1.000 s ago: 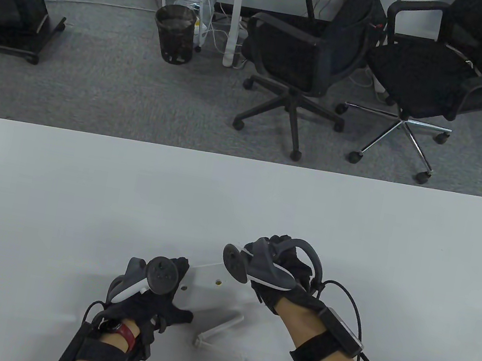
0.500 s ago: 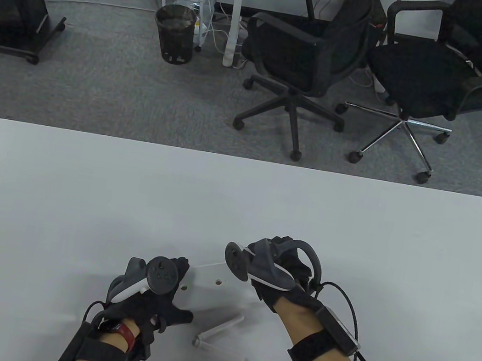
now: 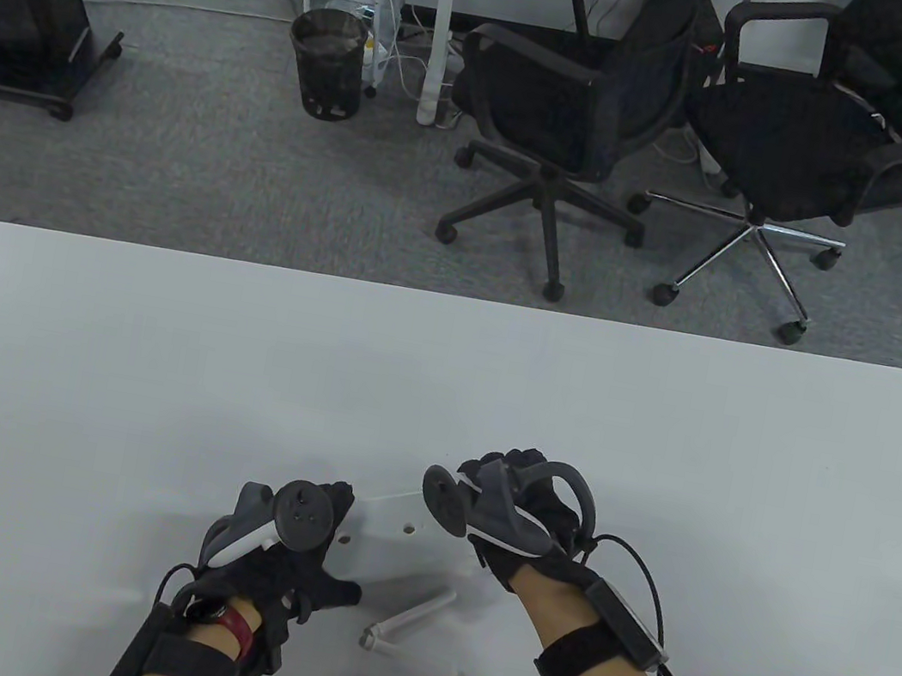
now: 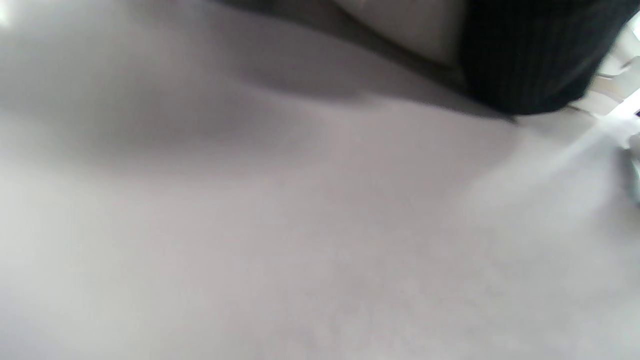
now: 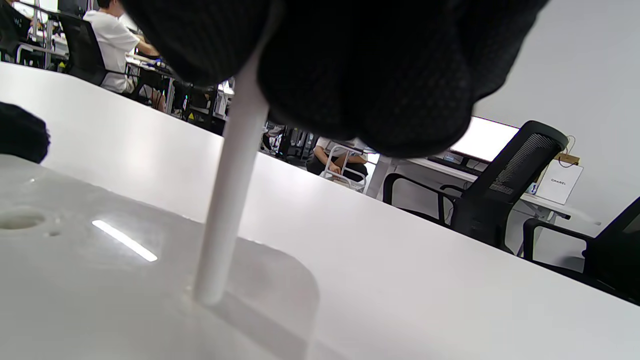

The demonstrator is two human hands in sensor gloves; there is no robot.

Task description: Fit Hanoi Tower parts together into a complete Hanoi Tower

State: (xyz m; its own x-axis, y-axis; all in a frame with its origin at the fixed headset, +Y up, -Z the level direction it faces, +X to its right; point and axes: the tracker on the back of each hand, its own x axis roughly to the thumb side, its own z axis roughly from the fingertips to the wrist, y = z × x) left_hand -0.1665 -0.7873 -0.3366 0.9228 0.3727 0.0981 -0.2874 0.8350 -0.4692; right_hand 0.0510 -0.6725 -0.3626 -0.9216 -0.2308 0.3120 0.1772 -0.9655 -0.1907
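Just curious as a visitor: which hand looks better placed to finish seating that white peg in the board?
Probably the right hand: it already holds the peg upright with its tip on the board. The left hand rests at the board's other end.

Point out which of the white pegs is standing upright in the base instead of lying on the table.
The peg gripped by the right hand, its lower end on the white base. The other pegs lie flat on the table.

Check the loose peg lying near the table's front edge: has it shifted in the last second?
No. The loose peg lies at the same spot and angle beside the left hand.
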